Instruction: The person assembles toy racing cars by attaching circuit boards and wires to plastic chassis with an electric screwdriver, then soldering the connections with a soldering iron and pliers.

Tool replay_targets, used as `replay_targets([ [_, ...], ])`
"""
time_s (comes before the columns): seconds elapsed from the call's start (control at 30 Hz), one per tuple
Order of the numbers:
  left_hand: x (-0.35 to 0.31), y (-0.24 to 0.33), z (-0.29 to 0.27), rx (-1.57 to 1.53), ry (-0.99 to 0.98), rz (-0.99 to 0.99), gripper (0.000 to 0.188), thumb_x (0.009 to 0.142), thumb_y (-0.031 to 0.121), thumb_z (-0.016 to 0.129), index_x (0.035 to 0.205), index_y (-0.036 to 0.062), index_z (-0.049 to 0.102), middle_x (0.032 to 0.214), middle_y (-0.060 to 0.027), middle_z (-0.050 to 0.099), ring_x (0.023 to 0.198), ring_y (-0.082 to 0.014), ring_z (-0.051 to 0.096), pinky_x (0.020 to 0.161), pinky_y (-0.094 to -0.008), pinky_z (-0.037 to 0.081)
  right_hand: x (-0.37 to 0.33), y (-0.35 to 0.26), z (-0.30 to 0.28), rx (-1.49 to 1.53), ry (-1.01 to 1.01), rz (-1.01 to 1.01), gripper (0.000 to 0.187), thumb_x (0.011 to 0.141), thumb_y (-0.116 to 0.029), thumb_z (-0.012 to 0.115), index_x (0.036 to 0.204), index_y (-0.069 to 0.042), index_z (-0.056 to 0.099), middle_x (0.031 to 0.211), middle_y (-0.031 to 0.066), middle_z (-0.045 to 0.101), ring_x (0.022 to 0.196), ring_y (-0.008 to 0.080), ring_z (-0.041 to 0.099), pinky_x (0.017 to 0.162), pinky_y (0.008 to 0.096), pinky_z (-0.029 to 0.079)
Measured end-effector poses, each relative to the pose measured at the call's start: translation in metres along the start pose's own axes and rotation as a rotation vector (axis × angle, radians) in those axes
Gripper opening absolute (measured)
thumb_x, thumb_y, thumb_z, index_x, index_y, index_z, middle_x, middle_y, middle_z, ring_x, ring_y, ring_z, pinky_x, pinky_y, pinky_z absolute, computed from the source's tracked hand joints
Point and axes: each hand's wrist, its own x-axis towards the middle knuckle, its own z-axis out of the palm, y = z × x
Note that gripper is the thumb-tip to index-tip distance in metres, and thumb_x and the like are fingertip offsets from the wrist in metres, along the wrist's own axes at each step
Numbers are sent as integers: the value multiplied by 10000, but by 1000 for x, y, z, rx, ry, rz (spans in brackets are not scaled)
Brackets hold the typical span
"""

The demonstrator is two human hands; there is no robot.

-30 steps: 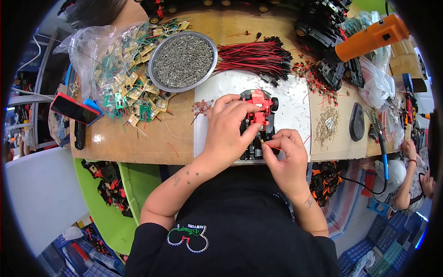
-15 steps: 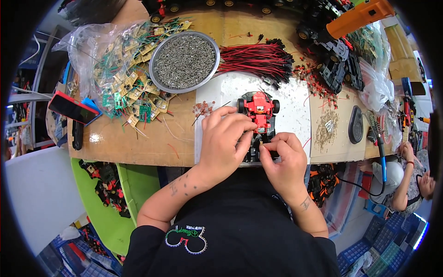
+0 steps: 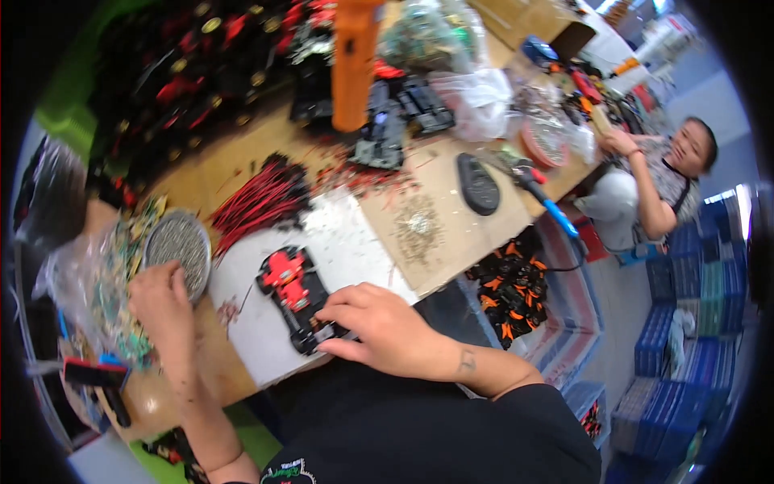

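Note:
A red and black toy car chassis [image 3: 296, 297] lies on a white mat [image 3: 322, 242] on the wooden bench. My right hand [image 3: 377, 327] grips its near end with thumb and fingers. My left hand [image 3: 164, 305] has reached left to the rim of a round metal dish [image 3: 177, 244] filled with small screws, fingers curled at its edge. Whether those fingers hold a screw is hidden. A bundle of red and black wires [image 3: 260, 202] lies just beyond the mat.
Bags of small green circuit boards [image 3: 109, 282] sit at the left. An orange tool [image 3: 355, 60] hangs over the bench above black car parts [image 3: 387, 129]. A blue-handled soldering iron [image 3: 540, 194] and black oval part [image 3: 478, 184] lie right. Another person [image 3: 669, 173] sits beyond.
My left hand left the car and moved left to the screw dish. The view swung and tilted right. My right hand stays on the car's near end.

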Motion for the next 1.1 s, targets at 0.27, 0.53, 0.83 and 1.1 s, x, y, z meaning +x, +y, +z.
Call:
replay_targets([
  [0.27, 10, -25, 37, -1, -189, -87, 144, 880, 166, 687, 987, 70, 690, 1018, -116, 670, 1025, -354, 575, 878, -485, 416, 42, 23, -56, -245, 645, -96, 654, 812, -190, 799, 1371, -11, 512, 1283, 180, 574, 1223, 357, 524, 1045, 432, 426],
  [0.53, 14, -34, 46, -60, -167, -59, 145, 917, 166, 654, 1010, 55, 640, 929, -137, 662, 956, -355, 593, 851, -473, 425, 152, 31, -81, 291, 638, -120, 462, 808, -109, 725, 1197, 5, 504, 1053, 215, 616, 997, 402, 613, 885, 443, 493],
  [0.83, -1, 0, 15, -332, 99, 2, 119, 917, 69, 631, 1016, 6, 651, 910, -140, 670, 848, -322, 607, 831, -405, 455, 139, 14, -46, 561, 515, -64, 371, 819, -162, 759, 1093, -26, 548, 869, 38, 624, 811, 107, 602, 767, 295, 508],
  [1.1, -47, 79, -14, -997, -241, -308, 88, 915, 28, 639, 983, 0, 688, 949, -102, 697, 892, -221, 644, 839, -328, 488, 120, -17, -24, 900, 281, -18, 402, 843, -275, 813, 1074, -49, 575, 969, 1, 624, 884, 78, 595, 803, 270, 503],
])
